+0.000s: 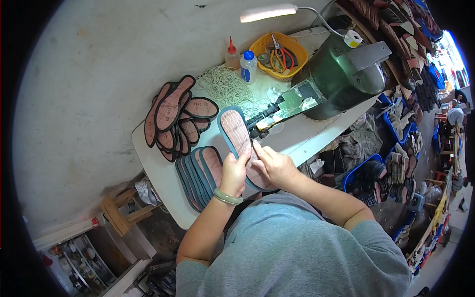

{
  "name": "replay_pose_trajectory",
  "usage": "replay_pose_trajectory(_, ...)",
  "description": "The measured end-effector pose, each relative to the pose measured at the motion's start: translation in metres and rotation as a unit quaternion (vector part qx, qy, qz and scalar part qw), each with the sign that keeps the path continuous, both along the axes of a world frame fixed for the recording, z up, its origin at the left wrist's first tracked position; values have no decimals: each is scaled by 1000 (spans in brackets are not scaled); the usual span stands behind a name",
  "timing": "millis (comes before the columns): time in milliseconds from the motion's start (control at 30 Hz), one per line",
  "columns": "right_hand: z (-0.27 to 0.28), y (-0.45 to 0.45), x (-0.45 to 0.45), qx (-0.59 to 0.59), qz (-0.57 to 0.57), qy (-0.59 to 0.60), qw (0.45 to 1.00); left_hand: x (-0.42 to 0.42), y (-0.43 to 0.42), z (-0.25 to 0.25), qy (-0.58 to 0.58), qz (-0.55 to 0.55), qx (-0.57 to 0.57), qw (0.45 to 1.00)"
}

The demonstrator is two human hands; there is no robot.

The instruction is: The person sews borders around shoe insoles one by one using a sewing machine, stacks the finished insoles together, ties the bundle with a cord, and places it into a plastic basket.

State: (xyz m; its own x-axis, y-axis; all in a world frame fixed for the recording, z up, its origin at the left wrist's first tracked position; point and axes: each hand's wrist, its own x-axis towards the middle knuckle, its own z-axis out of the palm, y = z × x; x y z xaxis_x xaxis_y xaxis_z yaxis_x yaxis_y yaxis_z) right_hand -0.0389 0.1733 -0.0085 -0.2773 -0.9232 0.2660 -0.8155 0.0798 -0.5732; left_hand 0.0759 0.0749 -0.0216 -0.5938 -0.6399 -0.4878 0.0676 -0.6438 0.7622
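My left hand (233, 173), with a bangle at the wrist, grips a shoe insole (234, 129) at its middle, thumb on top. The insole has a pinkish patterned face and a grey-blue border. My right hand (275, 166) is closed on the insole's right edge, fingertips pinched by the black head of a green sewing machine (341, 74). The insole's edge lies against that head; the exact contact is hidden by my fingers. Left of my left hand, a row of grey-blue-edged insoles (197, 173) leans together on the white table (148, 163).
Black-edged insoles (173, 109) are heaped at the table's left. Behind are tangled cord (225, 84), a red-tipped bottle (231, 55), a blue-capped bottle (249, 67) and a yellow basket (289, 42) of tools. A lamp (268, 13) hangs above. Blue crates (363, 171) stand at right.
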Motion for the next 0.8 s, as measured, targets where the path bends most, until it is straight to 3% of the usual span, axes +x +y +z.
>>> replay_pose_trajectory(100, 16, -11, -30, -2, 29, 28, 999, -25, -9, 18, 48, 47, -28, 997)
replay_pose_trajectory(133, 18, -16, -41, -19, 30, 33, 999, -31, -15, 16, 25, 42, -86, 995)
replay_pose_trajectory(167, 9, -21, -52, -60, 17, 15, 998, -39, -20, 10, -48, 46, -235, 970)
replay_pose_trajectory(233, 6, -24, -71, -40, 3, -23, 999, -57, -31, -8, -188, 52, -511, 837)
replay_pose_trajectory(367, -17, -9, -93, -62, -35, -173, 982, -85, -34, -31, -132, 63, -412, 899)
replay_pose_trajectory(400, -27, -4, -90, -75, -64, -336, 937, -86, -36, -32, -116, 66, -378, 916)
replay_pose_trajectory(467, -44, 9, -78, -95, -116, -624, 767, -87, -44, -30, -81, 75, -310, 944)
replay_pose_trajectory(567, -56, 27, -68, 90, 7, -689, 719, -82, -60, -36, -138, 37, -265, 954)
replay_pose_trajectory(733, -48, 12, -47, 68, 1, -725, 685, -75, -74, -44, -150, 60, -190, 968)
replay_pose_trajectory(800, -40, 7, -42, 49, -36, -735, 675, -75, -85, -47, -197, 89, -398, 891)
